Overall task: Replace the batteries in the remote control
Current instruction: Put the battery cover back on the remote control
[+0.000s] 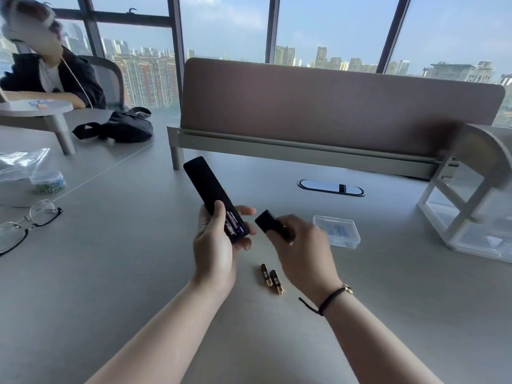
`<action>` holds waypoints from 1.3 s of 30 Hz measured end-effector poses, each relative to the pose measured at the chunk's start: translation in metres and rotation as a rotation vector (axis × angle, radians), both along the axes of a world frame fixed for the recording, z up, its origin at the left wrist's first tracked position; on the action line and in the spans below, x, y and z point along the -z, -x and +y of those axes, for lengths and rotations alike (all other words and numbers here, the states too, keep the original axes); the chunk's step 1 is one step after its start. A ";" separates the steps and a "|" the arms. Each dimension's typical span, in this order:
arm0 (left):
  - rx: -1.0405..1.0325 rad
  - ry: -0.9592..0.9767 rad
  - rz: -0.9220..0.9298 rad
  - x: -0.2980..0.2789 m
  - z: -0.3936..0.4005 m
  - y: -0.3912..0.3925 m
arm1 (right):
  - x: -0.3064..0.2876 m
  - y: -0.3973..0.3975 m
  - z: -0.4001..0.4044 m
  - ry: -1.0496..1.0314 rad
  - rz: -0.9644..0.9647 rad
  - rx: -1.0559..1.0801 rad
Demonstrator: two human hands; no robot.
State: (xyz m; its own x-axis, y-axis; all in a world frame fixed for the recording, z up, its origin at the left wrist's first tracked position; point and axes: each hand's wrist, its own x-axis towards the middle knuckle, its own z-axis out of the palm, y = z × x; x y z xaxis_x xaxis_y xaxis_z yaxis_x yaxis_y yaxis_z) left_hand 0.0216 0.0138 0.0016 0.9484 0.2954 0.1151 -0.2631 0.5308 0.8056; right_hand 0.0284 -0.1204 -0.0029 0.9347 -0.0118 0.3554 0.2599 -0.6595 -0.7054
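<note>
Our left hand (214,242) grips the remote control (214,199), batteries (235,224) exposed. Our right hand (297,245) pinches the cover (270,224) just beside it. Misaligned tabs could jam; tilting could spill cells toward the loose batteries (272,278).

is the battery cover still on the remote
No, the right hand holds the cover apart from the remote, whose batteries show.
</note>
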 end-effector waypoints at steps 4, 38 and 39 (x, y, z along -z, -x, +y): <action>0.092 -0.110 0.075 0.008 -0.014 0.002 | -0.004 0.017 -0.045 -0.637 0.207 -0.141; 0.510 0.067 0.150 0.014 -0.027 0.009 | 0.006 0.032 -0.065 -1.276 0.497 -0.318; 0.519 0.086 0.146 0.013 -0.027 0.009 | 0.007 0.033 -0.063 -1.245 0.496 -0.301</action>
State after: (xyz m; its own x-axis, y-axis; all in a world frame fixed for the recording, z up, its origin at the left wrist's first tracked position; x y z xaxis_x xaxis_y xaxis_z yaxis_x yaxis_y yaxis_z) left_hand 0.0123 -0.0131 -0.0118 0.9764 -0.2135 -0.0329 0.1627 0.6269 0.7620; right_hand -0.0048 -0.1837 -0.0100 0.9826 0.1501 -0.1094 -0.1716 0.5080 -0.8441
